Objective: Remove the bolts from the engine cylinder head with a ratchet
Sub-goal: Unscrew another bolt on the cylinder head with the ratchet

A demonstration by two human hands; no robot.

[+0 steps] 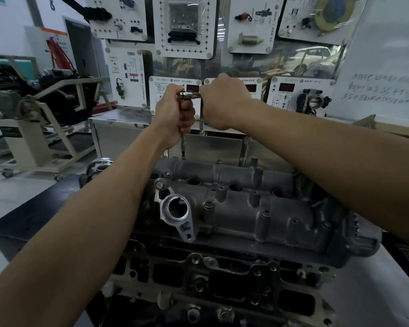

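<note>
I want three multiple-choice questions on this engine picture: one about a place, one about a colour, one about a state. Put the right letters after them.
1. Where does the extension of the ratchet meet the cylinder head? A. near edge B. far edge C. right end
2. What colour is the cylinder head? A. red B. grey C. yellow
3. How does the extension stand? A. nearly upright B. lying flat C. pointing at the viewer
Answers: 1 B, its tip sits at the edge farthest from the viewer. 2 B, it is bare grey metal. 3 A, the left hand grips it upright while the right hand holds the ratchet handle.
</note>
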